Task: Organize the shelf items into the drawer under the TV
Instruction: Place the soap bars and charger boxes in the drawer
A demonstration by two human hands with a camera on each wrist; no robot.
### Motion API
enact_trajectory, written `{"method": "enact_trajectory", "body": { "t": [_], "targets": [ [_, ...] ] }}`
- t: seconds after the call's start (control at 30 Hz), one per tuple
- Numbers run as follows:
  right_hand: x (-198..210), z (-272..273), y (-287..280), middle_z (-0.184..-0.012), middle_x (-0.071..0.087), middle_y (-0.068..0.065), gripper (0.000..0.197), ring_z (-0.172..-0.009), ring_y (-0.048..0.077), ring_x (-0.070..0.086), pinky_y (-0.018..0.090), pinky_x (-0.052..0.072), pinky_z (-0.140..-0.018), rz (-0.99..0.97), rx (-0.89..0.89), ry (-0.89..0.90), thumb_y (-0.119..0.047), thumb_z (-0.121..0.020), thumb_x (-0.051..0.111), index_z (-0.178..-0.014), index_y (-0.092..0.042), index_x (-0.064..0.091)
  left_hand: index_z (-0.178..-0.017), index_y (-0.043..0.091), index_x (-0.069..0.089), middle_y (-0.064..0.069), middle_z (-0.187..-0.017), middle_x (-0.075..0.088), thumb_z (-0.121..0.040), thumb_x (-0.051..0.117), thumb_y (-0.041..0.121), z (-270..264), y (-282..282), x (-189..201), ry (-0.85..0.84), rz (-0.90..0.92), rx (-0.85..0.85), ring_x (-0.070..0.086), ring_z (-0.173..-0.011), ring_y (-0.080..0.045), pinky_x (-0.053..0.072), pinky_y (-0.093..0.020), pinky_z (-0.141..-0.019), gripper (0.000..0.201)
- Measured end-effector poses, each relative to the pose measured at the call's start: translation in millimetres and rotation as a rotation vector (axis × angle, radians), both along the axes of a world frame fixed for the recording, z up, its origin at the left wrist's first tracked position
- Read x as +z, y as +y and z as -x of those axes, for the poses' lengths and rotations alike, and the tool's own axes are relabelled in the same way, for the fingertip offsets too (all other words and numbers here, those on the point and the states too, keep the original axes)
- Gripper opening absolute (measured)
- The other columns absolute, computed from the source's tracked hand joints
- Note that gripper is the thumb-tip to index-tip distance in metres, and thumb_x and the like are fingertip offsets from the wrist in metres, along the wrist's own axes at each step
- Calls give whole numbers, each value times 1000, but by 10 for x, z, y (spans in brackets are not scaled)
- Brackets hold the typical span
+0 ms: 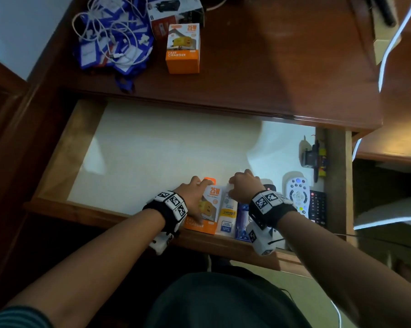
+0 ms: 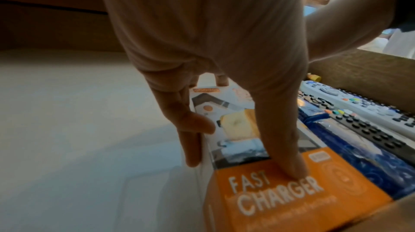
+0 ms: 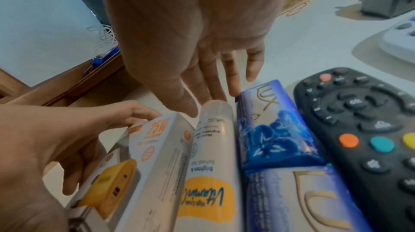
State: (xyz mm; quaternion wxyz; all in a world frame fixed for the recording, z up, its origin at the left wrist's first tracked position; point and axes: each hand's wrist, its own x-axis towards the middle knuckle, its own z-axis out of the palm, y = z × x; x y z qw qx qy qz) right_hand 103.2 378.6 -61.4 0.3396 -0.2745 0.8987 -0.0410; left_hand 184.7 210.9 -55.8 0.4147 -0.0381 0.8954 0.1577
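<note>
The drawer (image 1: pixel 57 159) is pulled out, lined in white. An orange and white fast charger box (image 1: pixel 210 197) lies at its front. My left hand (image 1: pixel 198 189) holds it, thumb (image 2: pixel 285 156) on top and fingers (image 2: pixel 191 143) down its left side, and the box (image 3: pixel 157 156) tilts toward a white tube (image 1: pixel 228 216). The straight fingertips (image 3: pixel 213 92) of my right hand (image 1: pixel 241 185) touch the far end of that tube (image 3: pixel 211 165). A blue Lux soap pack (image 3: pixel 269 129) lies right of the tube. A second fast charger box (image 1: pixel 183 48) stands on the shelf above.
Right of the soap in the drawer lie a black remote (image 3: pixel 359 120), a white remote (image 1: pixel 296 192), another black remote (image 1: pixel 318 207) and a small dark device (image 1: pixel 311 157). The shelf also holds a red and black box (image 1: pixel 173 13) and blue lanyards tangled with white cables (image 1: pixel 112 36).
</note>
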Motion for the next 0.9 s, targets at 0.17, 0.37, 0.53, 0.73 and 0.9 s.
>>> {"method": "enact_trajectory", "body": {
  "t": [0.17,0.37,0.53,0.73,0.9],
  "targets": [
    [36,-21,-51,-109,60,9,26,-111,27,49,42,45,-95,-16,-42,-8,-29,-89,51,-101,-9,62,-148,36,11,-4,-147,25,-57,89,40,-45,-27,-4,34,-19,23,54,-116,-32,50,-42,-94,120],
    [147,42,-268,-93,63,11,19,-91,28,58,39,53,-81,5,-199,-8,-30,-86,54,-80,-12,53,-151,28,-1,-13,-154,21,-71,77,52,-5,-200,66,118,-64,214,49,-124,-37,44,-43,-99,114],
    [413,236,-653,-88,66,12,23,-84,30,60,32,50,-69,179,-326,58,-23,-85,54,-88,-4,67,-145,22,27,-4,-139,47,-80,71,45,301,-743,316,311,-212,437,52,-118,-22,42,-38,-103,82],
    [879,639,-1361,-73,69,10,15,-71,28,60,32,47,-65,483,-452,222,-15,-80,60,-68,-11,68,-118,18,60,1,-108,64,-80,74,26,843,-1487,750,630,-351,563,64,-88,-19,51,-30,-84,41],
    [1131,1047,-1882,-59,47,-1,20,-59,17,43,26,31,-63,517,-551,342,-10,-79,56,-61,-16,49,-115,17,62,2,-107,62,-83,70,27,1528,-2082,1159,764,-333,405,61,-85,-15,50,-27,-80,35]
  ]
}}
